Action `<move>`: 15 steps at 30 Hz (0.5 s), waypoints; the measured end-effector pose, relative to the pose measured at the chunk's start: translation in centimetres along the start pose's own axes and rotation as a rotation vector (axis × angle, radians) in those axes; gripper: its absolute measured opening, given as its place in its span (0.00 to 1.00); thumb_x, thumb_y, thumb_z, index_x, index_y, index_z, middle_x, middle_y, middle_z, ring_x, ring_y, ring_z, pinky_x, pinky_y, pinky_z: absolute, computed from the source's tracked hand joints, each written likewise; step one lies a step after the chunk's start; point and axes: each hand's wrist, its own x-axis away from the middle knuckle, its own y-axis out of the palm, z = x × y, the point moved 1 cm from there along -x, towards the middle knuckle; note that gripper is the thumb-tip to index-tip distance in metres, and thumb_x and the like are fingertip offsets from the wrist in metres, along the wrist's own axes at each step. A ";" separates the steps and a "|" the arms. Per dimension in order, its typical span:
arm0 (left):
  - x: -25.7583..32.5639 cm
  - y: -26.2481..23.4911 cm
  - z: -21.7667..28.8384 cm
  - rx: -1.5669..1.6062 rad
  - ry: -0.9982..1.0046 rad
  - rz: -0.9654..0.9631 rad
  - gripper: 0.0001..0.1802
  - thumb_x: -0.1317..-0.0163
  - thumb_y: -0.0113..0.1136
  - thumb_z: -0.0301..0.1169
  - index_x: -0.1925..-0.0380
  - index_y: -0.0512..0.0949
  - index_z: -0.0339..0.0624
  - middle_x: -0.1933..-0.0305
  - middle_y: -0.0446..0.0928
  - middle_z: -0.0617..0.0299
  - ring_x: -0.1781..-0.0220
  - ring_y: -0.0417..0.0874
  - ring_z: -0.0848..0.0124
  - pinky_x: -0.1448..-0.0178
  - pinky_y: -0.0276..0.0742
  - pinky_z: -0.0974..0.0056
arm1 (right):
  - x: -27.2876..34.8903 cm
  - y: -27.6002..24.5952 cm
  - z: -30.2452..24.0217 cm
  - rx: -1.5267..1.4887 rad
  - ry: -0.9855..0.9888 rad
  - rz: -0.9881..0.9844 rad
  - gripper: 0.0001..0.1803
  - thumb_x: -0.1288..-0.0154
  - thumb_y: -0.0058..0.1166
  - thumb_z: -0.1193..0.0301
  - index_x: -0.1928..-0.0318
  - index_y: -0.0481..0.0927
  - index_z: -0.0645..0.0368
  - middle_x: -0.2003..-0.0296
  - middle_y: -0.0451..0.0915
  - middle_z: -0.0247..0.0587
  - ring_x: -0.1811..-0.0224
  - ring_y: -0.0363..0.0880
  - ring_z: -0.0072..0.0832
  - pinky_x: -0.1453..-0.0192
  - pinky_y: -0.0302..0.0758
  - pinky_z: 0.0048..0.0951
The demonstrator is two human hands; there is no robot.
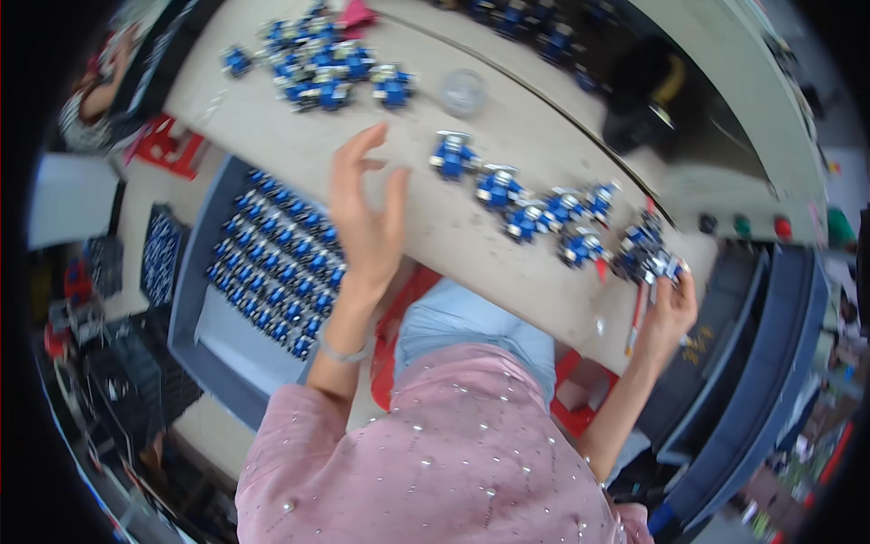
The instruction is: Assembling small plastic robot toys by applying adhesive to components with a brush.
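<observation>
Counter: I see a pale beige counter (435,227) running slantwise from far left to near right, its surface plain and lightly scuffed.
Left hand: my left hand (362,213) is raised above the counter's near edge, fingers spread and loose, gripping nothing.
Right hand: my right hand (669,304) is at the right end of the counter, fingers closed on a small blue part (657,265).
Row of parts: a loose line of blue parts (530,207) lies across the counter between my hands, running from the middle toward the right hand.
Far pile: a denser heap of blue parts (322,68) sits on the far left of the counter, well apart from both hands.
Clear cup: a small clear round cup (462,91) stands just right of that heap.
Tray: a grey-blue tray (204,308) sits lower, to the left of the counter, with blue parts packed in neat rows in its far half.
Bins: dark blue bins (770,363) stand stacked at the right, beyond my right hand.
Stool: a red stool (399,308) shows beneath my knees.
Room: cluttered floor on the left, with black crates (136,381) and a red stand (168,145); a second pale counter (725,54) lies beyond a dark gap at far right.
</observation>
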 end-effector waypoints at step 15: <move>10.1 6.3 11.2 1.186 -0.718 -1.146 0.33 0.32 0.54 0.37 0.32 0.57 0.37 0.38 0.67 0.56 0.42 0.72 0.72 0.45 0.70 0.68 | 7.4 -0.3 -4.7 0.207 -0.160 -0.397 0.29 0.59 0.71 0.77 0.51 0.77 0.65 0.58 0.79 0.41 0.57 0.78 0.27 0.52 0.73 0.27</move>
